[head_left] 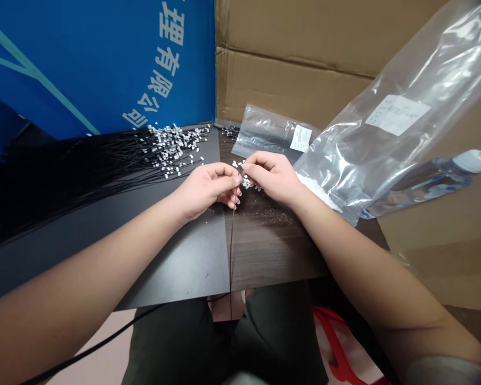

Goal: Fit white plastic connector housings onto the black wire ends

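The left-hand grip [208, 183] and right-hand grip [270, 177] meet just above the worktop [274, 251], both curled with fingertips pinched closely together. A thin black strand [231, 251] rises from below the worktop's front edge to the spot where the fingertips nearly touch. The fingers hide its top end, so I cannot tell which grip has hold of it or whether both do. Small white pieces [246, 182] lie loose just beside the right-hand fingertips, on the dark wood-grain surface. To the left, a long spread of black strands [76, 182] lies on a black sheet [172, 267], its far ends crowded with small white tabs [176, 149]. To the right, a large clear plastic bag [396, 123] with a white label holds white granules near its lower end, and a smaller clear bag [268, 133] lies behind the hands. A plastic bottle [433, 182] lies beyond them, with cardboard [288, 59] and a blue printed board [104, 69] standing at the back.
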Motion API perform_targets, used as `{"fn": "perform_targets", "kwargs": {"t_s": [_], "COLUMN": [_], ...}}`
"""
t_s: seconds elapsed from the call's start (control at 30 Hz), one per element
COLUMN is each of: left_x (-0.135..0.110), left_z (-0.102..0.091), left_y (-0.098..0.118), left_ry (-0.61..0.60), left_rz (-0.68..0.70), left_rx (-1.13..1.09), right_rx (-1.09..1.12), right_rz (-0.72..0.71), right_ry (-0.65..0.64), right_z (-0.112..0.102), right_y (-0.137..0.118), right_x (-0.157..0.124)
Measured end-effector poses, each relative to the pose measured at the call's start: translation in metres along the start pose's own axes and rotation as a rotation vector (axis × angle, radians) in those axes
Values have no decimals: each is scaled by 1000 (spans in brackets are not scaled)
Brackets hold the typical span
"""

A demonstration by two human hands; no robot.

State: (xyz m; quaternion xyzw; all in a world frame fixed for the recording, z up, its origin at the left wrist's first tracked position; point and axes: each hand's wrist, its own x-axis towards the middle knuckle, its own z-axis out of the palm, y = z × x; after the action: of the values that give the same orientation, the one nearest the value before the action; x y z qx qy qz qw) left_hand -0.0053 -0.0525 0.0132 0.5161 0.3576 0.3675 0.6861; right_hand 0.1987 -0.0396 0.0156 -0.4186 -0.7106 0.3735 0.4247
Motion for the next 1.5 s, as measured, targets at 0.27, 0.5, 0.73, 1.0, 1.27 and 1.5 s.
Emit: {"fn": "perform_targets", "kwargs": {"t_s": [0.27,0.5,0.73,1.0,1.27,1.5], "left_x": [0,0,0,0,1,2], "left_z": [3,4,3,5,3,3], "left_y": [-2,-2,-2,-2,-3,-5], "left_ry": [67,84,87,87,94,94], "left_rz": [49,65,70,55,106,113], "left_rx": [140,136,181,195,211,202], "right_rx": [5,-14,83,65,74,84], "right_rz": [22,20,104,105,102,106], "right_ry": [-28,-48,-113,-127,-124,-142], "right_z": [1,0,1,1,2,2], "right_y": [-2,-1,2,2,3,0], "right_x": [0,0,0,1,1,0]}}
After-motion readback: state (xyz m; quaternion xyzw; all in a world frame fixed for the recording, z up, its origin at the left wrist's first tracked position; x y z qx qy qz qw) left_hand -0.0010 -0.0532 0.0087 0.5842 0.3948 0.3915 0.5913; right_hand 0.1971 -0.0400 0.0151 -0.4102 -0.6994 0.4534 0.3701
